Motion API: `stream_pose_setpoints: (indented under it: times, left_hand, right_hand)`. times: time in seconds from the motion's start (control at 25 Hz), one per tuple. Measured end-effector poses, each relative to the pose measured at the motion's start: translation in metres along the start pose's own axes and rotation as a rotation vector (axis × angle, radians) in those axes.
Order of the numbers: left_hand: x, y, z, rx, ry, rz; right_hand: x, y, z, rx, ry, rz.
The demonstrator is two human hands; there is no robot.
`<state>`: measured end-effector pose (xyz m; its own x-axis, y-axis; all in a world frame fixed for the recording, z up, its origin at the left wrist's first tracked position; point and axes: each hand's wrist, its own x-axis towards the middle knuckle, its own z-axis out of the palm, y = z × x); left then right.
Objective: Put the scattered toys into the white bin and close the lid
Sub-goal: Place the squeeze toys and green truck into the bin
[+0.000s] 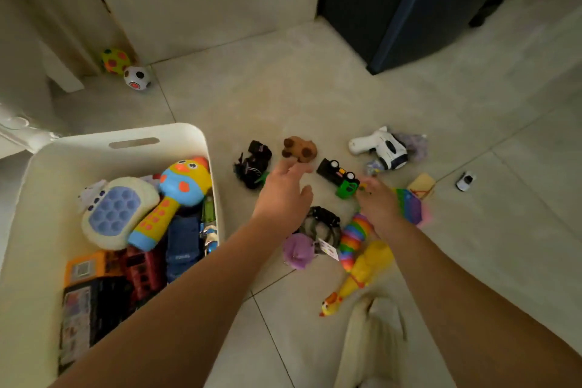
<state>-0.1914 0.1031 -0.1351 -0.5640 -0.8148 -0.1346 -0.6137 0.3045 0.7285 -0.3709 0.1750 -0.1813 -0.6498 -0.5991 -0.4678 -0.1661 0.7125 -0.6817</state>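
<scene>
The white bin (pixel 195 135) stands open on the floor at the left, holding several toys, among them a blue-and-yellow toy microphone (pixel 176 195) and a pop-button game (pixel 116 211). Scattered toys lie to its right: a brown plush (pixel 299 148), a black toy car (pixel 253 164), a green-and-black truck (pixel 340 178), a white toy gun (pixel 381 146), a rainbow slug (pixel 352 239), a yellow rubber chicken (pixel 362 274), a purple toy (pixel 297 250). My left hand (pixel 283 195) hovers open just below the brown plush. My right hand (pixel 378 201) reaches beside the green truck, fingers apart.
Two spotted balls (pixel 137 77) rest by the wall at the back left. A small white car (pixel 465 181) lies far right, beside a yellow block (pixel 423 186) and a rainbow pop toy (pixel 409 203). A dark cabinet (pixel 393 9) stands at the back right. A pale lid edge (pixel 19 132) shows behind the bin.
</scene>
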Motion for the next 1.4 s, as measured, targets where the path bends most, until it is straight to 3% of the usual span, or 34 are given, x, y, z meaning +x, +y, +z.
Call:
stream_pose_setpoints:
  times: [0.16, 0.24, 0.32, 0.4, 0.52, 0.6, 0.64, 0.76, 0.84, 0.92, 1.08, 1.2, 1.32, 1.4]
  left_hand:
    - [0.028, -0.012, 0.050, 0.064, -0.234, -0.228]
    - [0.041, -0.017, 0.065, 0.103, -0.295, -0.259]
    - [0.051, -0.020, 0.074, 0.100, -0.319, -0.285]
    - [0.055, -0.025, 0.078, 0.059, -0.317, -0.311]
    - [0.052, -0.032, 0.078, 0.028, -0.243, -0.287]
    - [0.053, -0.036, 0.072, -0.037, -0.170, -0.336]
    - [0.056, -0.036, 0.069, -0.122, -0.144, -0.408]
    - [0.063, -0.028, 0.049, -0.685, -0.100, -0.704]
    - [0.061, -0.024, 0.037, -1.036, -0.041, -0.784]
    - [0.054, -0.021, 0.027, -1.129, 0.045, -0.787]
    - [0.036, -0.019, 0.019, -1.059, 0.056, -0.761]
    - [0.027, -0.022, 0.023, -1.069, 0.024, -0.789]
    - [0.024, -0.030, 0.034, -1.023, -0.033, -0.836]
    - [0.025, -0.033, 0.041, -1.041, -0.069, -0.862]
  right_hand:
    - [0.040, 0.010, 0.002, -0.536, 0.056, -0.224]
    - [0.062, 0.016, 0.009, -0.824, 0.001, -0.300]
    - [0.075, 0.025, 0.022, -0.929, -0.073, -0.301]
    - [0.084, 0.032, 0.032, -0.907, -0.087, -0.261]
    - [0.086, 0.036, 0.034, -0.851, 0.033, -0.317]
    - [0.079, 0.030, 0.036, -0.633, 0.060, -0.318]
    - [0.072, 0.024, 0.038, -0.412, 0.035, -0.269]
    - [0.038, -0.013, 0.045, 0.248, -0.188, -0.041]
    - [0.016, -0.029, 0.050, 0.334, -0.335, -0.049]
    - [0.000, -0.033, 0.054, 0.268, -0.338, -0.126]
    - [0.030, 0.002, 0.034, -0.276, 0.227, -0.239]
    - [0.076, 0.045, 0.009, -0.619, 0.128, -0.128]
    - [0.100, 0.064, 0.008, -0.711, -0.039, -0.078]
    - [0.099, 0.063, 0.015, -0.693, -0.042, -0.050]
